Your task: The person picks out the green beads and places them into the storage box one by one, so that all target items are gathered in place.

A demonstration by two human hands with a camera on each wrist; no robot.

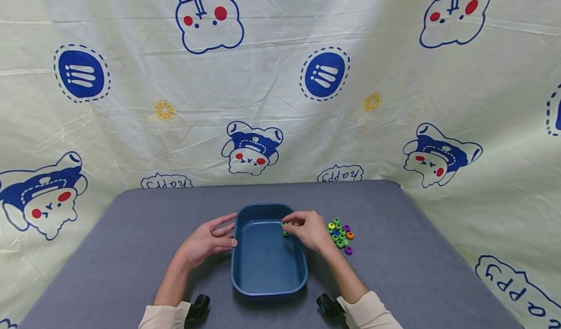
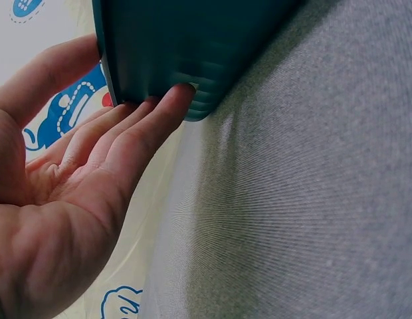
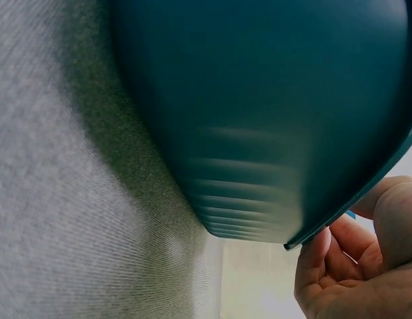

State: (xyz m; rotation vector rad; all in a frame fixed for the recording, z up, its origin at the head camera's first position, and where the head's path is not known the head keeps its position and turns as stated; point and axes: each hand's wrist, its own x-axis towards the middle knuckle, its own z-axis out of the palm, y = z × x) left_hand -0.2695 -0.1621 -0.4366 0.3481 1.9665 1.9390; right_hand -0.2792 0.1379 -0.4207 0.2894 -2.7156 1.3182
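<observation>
The left hand (image 1: 203,243) rests with extended fingers against the blue plastic tray's (image 1: 268,273) left side; the right hand (image 1: 310,230) pinches green beads (image 1: 286,233) over its right side. A loosened pinch could drop one; a careless brush might scatter the multicolored beads (image 1: 342,237) on the gray tabletop (image 1: 394,270).

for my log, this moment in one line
left hand: touches tray | right hand: pinches green beads over tray | other beads: on table
</observation>
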